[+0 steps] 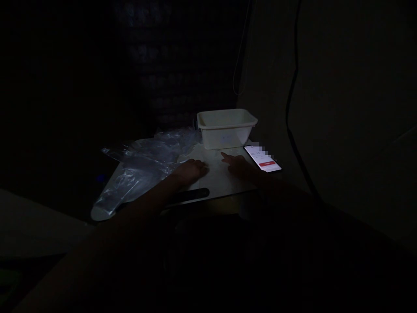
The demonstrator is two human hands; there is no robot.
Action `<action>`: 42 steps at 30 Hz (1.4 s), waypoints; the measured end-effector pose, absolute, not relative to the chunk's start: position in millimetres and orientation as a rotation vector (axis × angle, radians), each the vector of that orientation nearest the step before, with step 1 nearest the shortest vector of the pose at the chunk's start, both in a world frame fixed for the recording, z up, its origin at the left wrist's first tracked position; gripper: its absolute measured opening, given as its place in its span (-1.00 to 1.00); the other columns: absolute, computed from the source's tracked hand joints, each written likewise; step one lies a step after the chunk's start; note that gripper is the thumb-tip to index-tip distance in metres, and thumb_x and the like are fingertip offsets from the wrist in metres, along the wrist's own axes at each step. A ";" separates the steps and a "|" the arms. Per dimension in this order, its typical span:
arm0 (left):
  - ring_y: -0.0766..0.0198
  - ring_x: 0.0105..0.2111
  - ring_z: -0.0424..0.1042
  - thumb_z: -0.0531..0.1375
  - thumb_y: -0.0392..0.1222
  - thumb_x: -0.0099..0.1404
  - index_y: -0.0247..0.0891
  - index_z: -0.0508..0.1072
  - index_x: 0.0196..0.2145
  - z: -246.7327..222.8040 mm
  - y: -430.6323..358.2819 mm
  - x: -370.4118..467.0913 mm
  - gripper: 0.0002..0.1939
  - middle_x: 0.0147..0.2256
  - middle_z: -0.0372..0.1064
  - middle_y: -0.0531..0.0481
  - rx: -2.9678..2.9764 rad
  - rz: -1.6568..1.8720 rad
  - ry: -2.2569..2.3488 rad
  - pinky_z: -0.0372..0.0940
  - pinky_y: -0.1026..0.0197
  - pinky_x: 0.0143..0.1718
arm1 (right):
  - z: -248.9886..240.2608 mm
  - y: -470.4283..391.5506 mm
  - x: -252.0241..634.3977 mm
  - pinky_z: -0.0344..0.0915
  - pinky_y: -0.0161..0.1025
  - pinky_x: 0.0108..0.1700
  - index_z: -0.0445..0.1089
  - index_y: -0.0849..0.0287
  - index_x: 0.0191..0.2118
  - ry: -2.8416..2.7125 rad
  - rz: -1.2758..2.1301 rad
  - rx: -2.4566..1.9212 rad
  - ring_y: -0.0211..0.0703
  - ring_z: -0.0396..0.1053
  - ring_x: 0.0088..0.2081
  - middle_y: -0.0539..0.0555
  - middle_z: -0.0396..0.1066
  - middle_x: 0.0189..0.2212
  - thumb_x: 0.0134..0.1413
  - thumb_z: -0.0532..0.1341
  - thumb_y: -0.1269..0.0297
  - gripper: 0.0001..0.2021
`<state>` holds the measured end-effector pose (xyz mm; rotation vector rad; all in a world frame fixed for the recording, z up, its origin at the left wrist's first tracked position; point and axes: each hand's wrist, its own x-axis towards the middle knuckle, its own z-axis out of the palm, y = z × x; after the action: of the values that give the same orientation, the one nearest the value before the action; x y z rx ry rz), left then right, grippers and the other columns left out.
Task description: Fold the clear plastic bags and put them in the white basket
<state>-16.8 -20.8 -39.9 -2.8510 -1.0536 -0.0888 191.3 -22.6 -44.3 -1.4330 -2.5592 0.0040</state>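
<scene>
while dim light is falling across the pale board (216, 174), both bare hands are hovering low over it or resting on it; contact is not reading clearly in this dark. the left hand (190, 171) is lying palm down near the middle, its fingers bending loosely forward and to the right. the right hand (237, 165) is facing it from the other side, index finger reaching out toward the left, the remaining fingers folding into shadow. a strip of bare board is showing between the two. grip: no object is showing in either hand, but the undersides are hiding, so i cannot tell how far each one is closing or whether anything is sitting beneath.

clear plastic bags (140, 161) are spreading in a crumpled heap over the board's left side, just beside the left hand, catching glints. a white tub (224, 137) is standing upright at the far edge, beyond both hands. a phone (263, 163) is lying screen up on the right, near the right hand, its display glowing white with a red button. a dark slot (190, 196) is running along the board's near edge. a black cable (295, 82) is hanging down at right.
</scene>
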 end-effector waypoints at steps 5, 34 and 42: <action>0.24 -0.18 0.19 -0.14 -0.24 0.21 -0.30 0.28 -0.24 -39.4 -22.6 -9.8 -0.73 -0.15 0.23 -0.12 -2.767 0.048 -0.940 0.00 0.18 -0.19 | -40.3 -23.8 191.6 0.07 -0.18 -0.10 -0.08 0.38 0.07 -2.538 0.062 -1.403 -0.13 0.15 -0.07 0.18 0.18 -0.05 -0.17 -0.09 0.52 -0.45; 0.31 -0.45 0.31 -0.05 -0.32 0.07 -0.31 0.32 -0.39 -44.1 -37.5 -8.3 -0.82 -0.46 0.33 -0.02 -2.937 -0.733 -1.628 0.17 0.30 -0.42 | -61.0 -49.5 239.1 0.10 -0.10 -0.06 0.05 0.26 0.02 -2.575 0.173 -1.243 -0.04 0.12 -0.05 0.18 0.15 -0.04 -0.23 0.06 0.37 -0.44; 0.34 -0.50 0.30 -0.04 -0.25 0.07 -0.30 0.32 -0.45 -49.5 -29.7 -9.5 -0.84 -0.51 0.32 0.01 -2.866 -0.958 -1.787 0.18 0.31 -0.45 | -62.4 -50.6 229.3 0.11 -0.07 -0.08 0.11 0.13 -0.02 -2.507 0.209 -1.186 -0.06 0.13 -0.05 0.13 0.18 -0.06 -0.20 0.09 0.29 -0.51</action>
<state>-9.5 -29.7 -49.5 -2.8664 -1.7868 -0.9582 229.3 -50.6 -62.4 -1.1860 -2.5071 0.2091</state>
